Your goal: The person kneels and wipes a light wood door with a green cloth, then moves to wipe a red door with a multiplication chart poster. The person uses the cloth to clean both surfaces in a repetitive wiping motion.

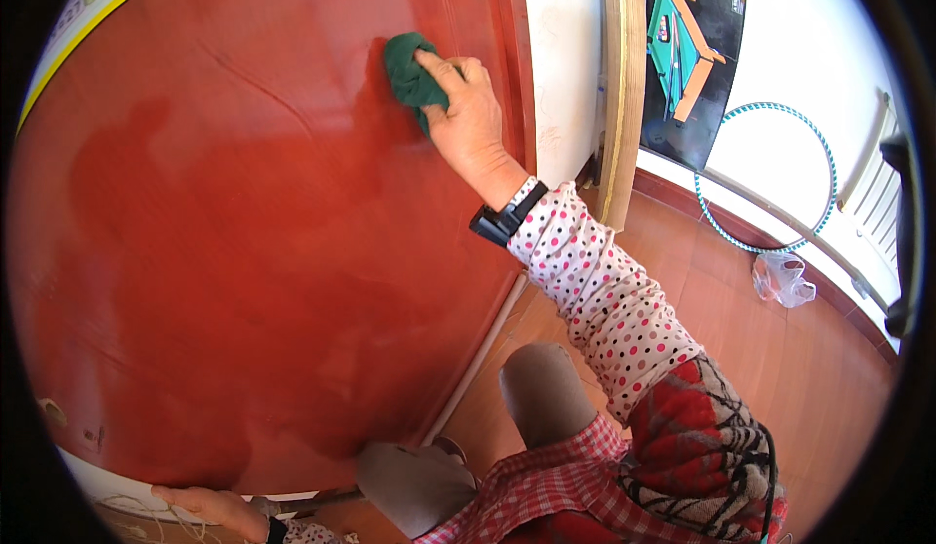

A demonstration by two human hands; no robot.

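Note:
My right hand (466,105) is closed on a bunched dark green cloth (414,71), pressing it against a red wooden door (253,252) near the hinge side. One finger lies over the cloth. Darker, damp-looking patches spread over the door's glossy face. At the lower left, my left hand (216,511) grips the door's free edge, with the thumb side showing and the other fingers partly hidden. Small holes (94,437) mark the door near that edge.
A chart with a yellow border (93,18) is on the door's upper left. To the right are a wooden frame (620,96), a leaning box with a pool-table picture (690,66), a hoop (829,164), a plastic bag (783,281) and a radiator (876,193). Loose string (146,515) lies near my left hand.

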